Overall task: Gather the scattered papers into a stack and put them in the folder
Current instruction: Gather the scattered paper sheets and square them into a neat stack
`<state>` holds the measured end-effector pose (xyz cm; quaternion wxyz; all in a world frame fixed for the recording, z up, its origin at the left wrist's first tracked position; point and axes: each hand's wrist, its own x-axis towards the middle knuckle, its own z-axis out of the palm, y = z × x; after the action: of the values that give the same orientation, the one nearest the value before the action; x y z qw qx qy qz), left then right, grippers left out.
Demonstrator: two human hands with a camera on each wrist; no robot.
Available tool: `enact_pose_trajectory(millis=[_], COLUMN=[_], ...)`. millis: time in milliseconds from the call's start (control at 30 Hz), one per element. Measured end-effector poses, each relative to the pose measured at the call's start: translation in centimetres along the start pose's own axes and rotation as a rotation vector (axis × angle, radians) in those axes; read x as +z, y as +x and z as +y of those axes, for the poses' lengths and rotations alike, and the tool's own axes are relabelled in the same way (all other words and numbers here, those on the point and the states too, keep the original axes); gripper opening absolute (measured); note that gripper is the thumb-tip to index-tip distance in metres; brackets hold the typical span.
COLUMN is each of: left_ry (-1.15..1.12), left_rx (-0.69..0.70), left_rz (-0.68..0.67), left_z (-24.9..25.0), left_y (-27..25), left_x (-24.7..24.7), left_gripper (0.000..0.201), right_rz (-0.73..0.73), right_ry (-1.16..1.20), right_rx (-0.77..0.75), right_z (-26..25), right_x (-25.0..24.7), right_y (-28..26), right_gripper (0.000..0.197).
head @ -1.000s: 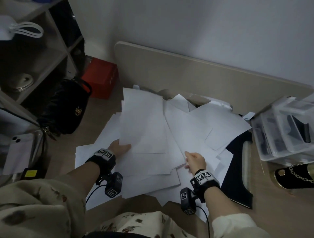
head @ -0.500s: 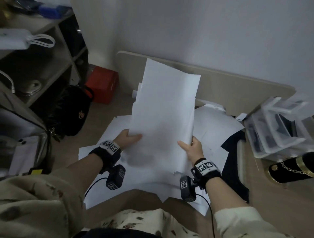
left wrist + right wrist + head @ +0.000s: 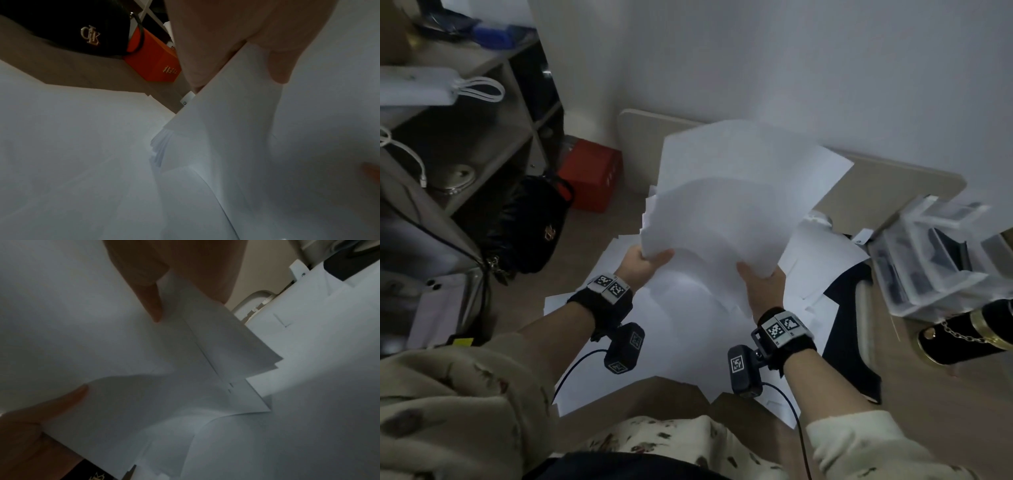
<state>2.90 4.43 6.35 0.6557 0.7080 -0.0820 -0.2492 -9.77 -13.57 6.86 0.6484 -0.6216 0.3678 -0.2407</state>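
Observation:
A loose bundle of white papers is lifted off the desk, fanned out and tilted toward the wall. My left hand grips its lower left corner, thumb on top. My right hand grips the lower right edge. The left wrist view shows the thumb pressed on the sheets. The right wrist view shows fingers pinching the bundle. More white sheets lie spread on the desk below. The dark folder lies flat at the right, partly under papers.
A black handbag and a red box stand at the left by a shelf unit. Clear plastic boxes and a black bottle with a gold chain sit at the right. A beige board leans on the wall.
Both hands took hold of sheets that lay flat on the desk and raised them. The bundle has since risen further and fanned out wider to the right.

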Motion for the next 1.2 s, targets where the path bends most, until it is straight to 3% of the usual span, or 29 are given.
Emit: enact_pose_trajectory(millis=[100,233,367,467,567,667,767,1033,1200], left_ry=[-0.057,-0.130,-0.223,-0.258,-0.291,-0.309,-0.287,-0.318,-0.281], left_rx=[0.018,0.133,0.242,0.285,0.302,0.312,0.316,0.293,0.303], left_rz=[0.056,0.110,0.133,0.132,0.169,0.222,0.168,0.202,0.143], left_z=[1.0,2.5,3.8,4.0,4.1,4.6,4.6,4.3,3.9], left_y=[0.2,0.1,0.0,0.2,0.0,0.2,0.4,0.5,0.5], left_x=[0.1,0.1,0.3,0.4,0.7,0.5,0.4,0.4,0.9], left_gripper=[0.022,0.045,0.036,0.050,0.059,0.051,0.049,0.074,0.054], right_rz=[-0.033,-0.057,-0.052,-0.065,-0.070,-0.092,-0.102,-0.141,-0.180], right_ry=[0.067,0.167,0.209,0.238,0.256,0.262,0.255,0.230,0.178], right_rx=[-0.050,-0.112,-0.119,-0.133,-0.152,-0.169,-0.185,-0.135,-0.214], right_z=[-1.4,-2.9,-3.4,-3.7,-3.8,-4.0,-4.1,-3.1,-4.1], right_x=[0.0,0.3,0.4,0.7,0.9,0.8,1.0,0.7,1.2], right_y=[-0.1,0.2,0.7,0.6,0.5,0.7,0.6,1.6,1.1], right_gripper=[0.022,0.031,0.028,0.029,0.029,0.035,0.034,0.038,0.030])
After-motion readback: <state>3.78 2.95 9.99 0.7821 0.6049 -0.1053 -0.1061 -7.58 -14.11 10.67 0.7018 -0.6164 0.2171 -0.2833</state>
